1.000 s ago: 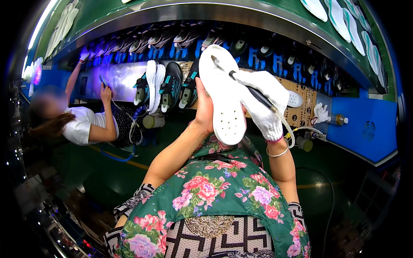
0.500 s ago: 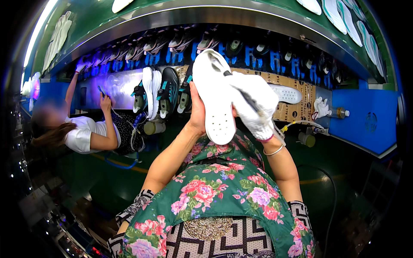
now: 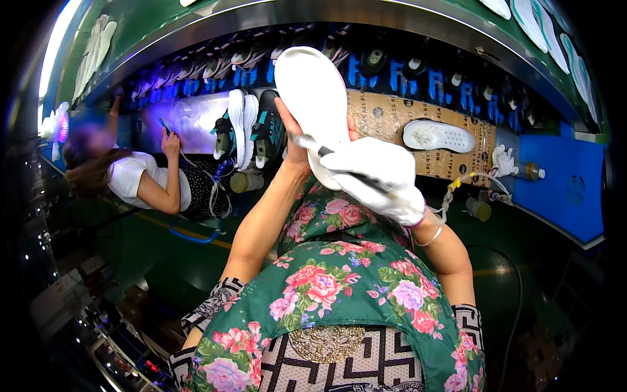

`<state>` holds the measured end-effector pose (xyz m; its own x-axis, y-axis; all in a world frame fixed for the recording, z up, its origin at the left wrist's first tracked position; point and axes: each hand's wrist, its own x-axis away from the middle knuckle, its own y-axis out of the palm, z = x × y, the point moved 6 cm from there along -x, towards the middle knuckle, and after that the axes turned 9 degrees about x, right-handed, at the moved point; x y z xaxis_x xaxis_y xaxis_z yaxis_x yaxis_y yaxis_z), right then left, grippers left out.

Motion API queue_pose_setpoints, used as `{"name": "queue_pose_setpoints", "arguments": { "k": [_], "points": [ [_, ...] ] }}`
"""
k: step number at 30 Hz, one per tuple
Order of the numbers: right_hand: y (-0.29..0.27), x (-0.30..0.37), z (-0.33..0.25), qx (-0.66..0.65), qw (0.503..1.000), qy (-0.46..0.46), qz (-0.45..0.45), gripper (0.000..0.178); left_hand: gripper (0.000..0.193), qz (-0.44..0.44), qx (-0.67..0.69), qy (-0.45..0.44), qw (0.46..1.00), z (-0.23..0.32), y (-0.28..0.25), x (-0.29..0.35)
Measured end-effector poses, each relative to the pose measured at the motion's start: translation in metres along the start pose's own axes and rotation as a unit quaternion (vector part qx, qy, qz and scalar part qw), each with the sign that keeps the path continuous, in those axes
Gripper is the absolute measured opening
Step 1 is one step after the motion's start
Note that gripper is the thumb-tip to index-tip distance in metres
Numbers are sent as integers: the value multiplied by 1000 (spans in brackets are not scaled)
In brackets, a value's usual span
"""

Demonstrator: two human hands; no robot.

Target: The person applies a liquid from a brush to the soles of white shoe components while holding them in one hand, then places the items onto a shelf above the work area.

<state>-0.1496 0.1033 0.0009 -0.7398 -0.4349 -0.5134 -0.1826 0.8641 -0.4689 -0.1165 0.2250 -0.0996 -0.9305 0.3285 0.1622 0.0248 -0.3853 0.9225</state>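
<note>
My left hand [image 3: 297, 157], bare, grips a white shoe sole [image 3: 310, 85] from beneath and along its edge, holding it up in front of me. My right hand [image 3: 375, 173] wears a white glove and is closed around a brush with a dark handle [image 3: 324, 151]. The brush tip lies at the sole's lower left part, close to my left hand. My glove and the brush hide part of the sole's lower end. A second white sole [image 3: 441, 136], with small holes at one end, lies on the cardboard [image 3: 373, 117] to the right.
Left of the held sole stand a black and teal shoe [image 3: 266, 127] and upright white soles [image 3: 243, 130]. Shoes on blue holders line the back under a metal-edged shelf [image 3: 418, 29]. A yellow-jointed hose [image 3: 450, 189] and a bottle [image 3: 532, 172] are right. A co-worker [image 3: 144, 176] sits left.
The sole has moved up and left and is tilted differently, its holed end now hidden. My right hand with the brush has come down from the sole's upper part to its lower part.
</note>
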Motion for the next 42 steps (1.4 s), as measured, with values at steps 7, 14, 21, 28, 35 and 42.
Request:
{"name": "queue_pose_setpoints", "arguments": {
  "k": [7, 14, 21, 28, 35, 42],
  "points": [
    [12, 8, -3, 133, 990, -35, -25, 30, 113, -22, -40, 15, 999, 15, -13, -11],
    [10, 9, 6, 81, 996, -8, -27, 24, 103, -62, 21, 58, 996, 34, -12, -19],
    [7, 8, 3, -13, 1000, -13, 9, 25, 102, -53, -43, 7, 998, 42, -25, -26],
    [35, 25, 11, -28, 992, 70, -101, 27, 106, -65, -122, -118, 983, 37, -23, -40],
    [17, 15, 3, 38, 995, -10, -87, 28, 89, -8, -95, -262, 960, 22, -21, -37],
    [22, 12, 6, -61, 991, 8, -122, 27, 70, 75, -367, -264, 889, 19, -27, -47]
  ]
}}
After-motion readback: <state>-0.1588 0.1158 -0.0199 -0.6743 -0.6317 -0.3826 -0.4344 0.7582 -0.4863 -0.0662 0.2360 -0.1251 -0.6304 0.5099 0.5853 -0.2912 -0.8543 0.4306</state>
